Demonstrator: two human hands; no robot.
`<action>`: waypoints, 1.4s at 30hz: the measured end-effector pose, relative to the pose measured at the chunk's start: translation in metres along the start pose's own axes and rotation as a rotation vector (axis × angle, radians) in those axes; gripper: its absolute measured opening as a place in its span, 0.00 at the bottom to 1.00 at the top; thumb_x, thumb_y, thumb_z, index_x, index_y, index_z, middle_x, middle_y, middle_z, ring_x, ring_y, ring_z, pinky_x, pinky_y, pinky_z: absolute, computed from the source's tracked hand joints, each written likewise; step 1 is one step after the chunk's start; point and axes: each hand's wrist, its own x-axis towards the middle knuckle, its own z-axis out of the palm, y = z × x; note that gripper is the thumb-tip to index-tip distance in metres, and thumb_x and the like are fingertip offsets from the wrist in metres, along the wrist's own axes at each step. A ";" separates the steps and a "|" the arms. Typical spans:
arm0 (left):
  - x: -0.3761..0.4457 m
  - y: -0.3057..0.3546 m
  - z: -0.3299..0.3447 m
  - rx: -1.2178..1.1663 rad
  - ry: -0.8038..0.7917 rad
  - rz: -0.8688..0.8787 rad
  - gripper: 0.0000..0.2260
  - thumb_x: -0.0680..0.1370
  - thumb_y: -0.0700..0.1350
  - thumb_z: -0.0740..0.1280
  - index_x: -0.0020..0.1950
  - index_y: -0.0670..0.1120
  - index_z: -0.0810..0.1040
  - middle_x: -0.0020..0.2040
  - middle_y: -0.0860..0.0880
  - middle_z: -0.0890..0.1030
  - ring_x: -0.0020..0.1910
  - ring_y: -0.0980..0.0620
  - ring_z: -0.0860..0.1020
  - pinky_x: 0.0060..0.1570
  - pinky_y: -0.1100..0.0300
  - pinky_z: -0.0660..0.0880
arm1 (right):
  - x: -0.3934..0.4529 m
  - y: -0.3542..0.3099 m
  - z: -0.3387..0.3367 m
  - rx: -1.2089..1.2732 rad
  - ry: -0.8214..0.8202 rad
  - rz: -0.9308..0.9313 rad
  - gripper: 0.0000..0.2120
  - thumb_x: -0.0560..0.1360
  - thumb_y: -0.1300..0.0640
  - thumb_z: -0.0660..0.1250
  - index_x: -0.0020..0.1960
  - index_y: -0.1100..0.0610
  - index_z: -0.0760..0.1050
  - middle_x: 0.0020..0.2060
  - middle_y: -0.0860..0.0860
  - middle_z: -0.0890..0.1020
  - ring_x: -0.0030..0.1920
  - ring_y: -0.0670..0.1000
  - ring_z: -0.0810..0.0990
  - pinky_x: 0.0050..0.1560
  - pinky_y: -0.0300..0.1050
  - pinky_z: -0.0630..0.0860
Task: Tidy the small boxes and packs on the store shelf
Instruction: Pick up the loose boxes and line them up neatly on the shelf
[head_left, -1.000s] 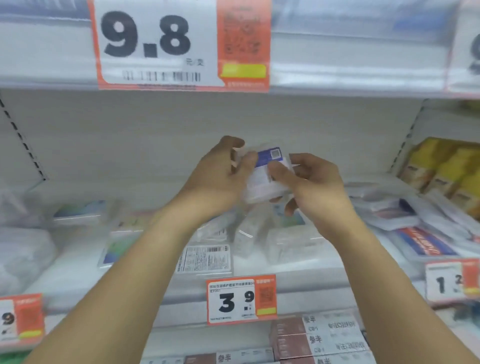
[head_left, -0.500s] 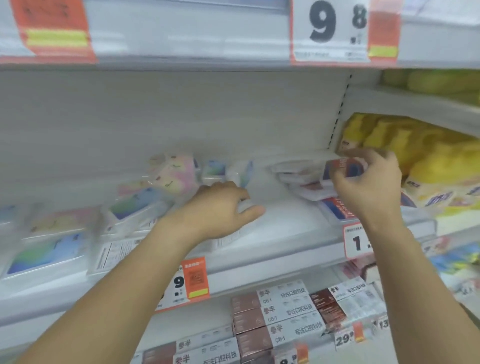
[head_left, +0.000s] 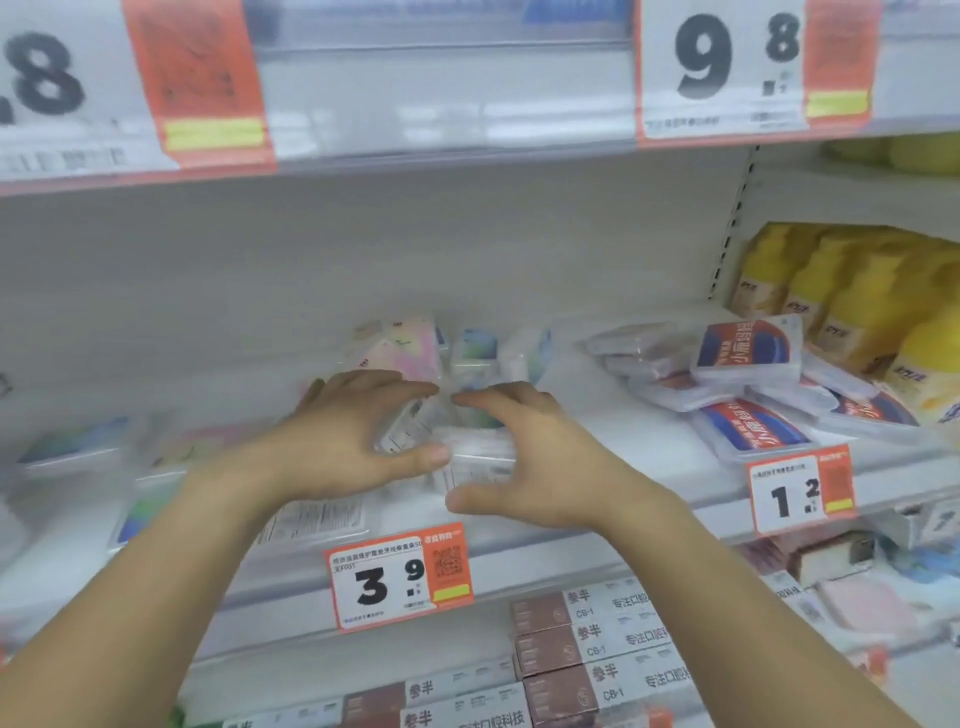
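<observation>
Several small clear boxes (head_left: 475, 457) lie jumbled in the middle of the white shelf (head_left: 613, 436), with pastel packs (head_left: 410, 348) standing behind them. My left hand (head_left: 353, 436) and my right hand (head_left: 540, 457) face each other over this cluster. Their fingers are nearly straight and their thumbs spread, and they bracket the boxes from both sides. My left thumb touches a clear box; nothing is lifted. To the right a loose pile of red-and-blue packs (head_left: 748, 353) lies slanted.
Yellow packs (head_left: 852, 296) stand at the far right of the shelf. Flat clear packs (head_left: 78, 447) lie blurred at the left. Price tags (head_left: 400, 577) hang on the shelf's front edge. Brown-and-white boxes (head_left: 582, 639) fill the shelf below. Another shelf edge (head_left: 441, 104) runs close overhead.
My right hand has let go of the red-and-blue pack on the right pile and come back left to the middle cluster. My left hand stays at the clear boxes.
</observation>
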 end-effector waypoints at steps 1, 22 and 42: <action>-0.004 -0.006 0.000 0.005 -0.022 -0.029 0.42 0.62 0.81 0.49 0.74 0.68 0.52 0.76 0.60 0.57 0.77 0.52 0.51 0.73 0.39 0.50 | 0.005 0.001 0.002 -0.068 -0.002 -0.010 0.35 0.65 0.40 0.76 0.70 0.42 0.70 0.66 0.48 0.72 0.68 0.52 0.66 0.67 0.47 0.68; -0.012 -0.036 -0.003 -0.178 0.028 -0.165 0.28 0.74 0.73 0.51 0.72 0.68 0.61 0.67 0.60 0.75 0.69 0.54 0.68 0.71 0.50 0.60 | 0.109 -0.039 -0.024 -0.089 0.018 0.040 0.39 0.71 0.35 0.69 0.76 0.43 0.58 0.68 0.52 0.69 0.67 0.53 0.72 0.63 0.45 0.69; -0.019 -0.032 0.005 -0.075 0.042 -0.105 0.31 0.74 0.73 0.45 0.67 0.58 0.69 0.66 0.56 0.74 0.65 0.51 0.69 0.65 0.47 0.61 | 0.087 -0.018 -0.019 0.013 0.194 -0.020 0.21 0.70 0.61 0.75 0.58 0.44 0.76 0.50 0.41 0.82 0.52 0.41 0.80 0.57 0.40 0.76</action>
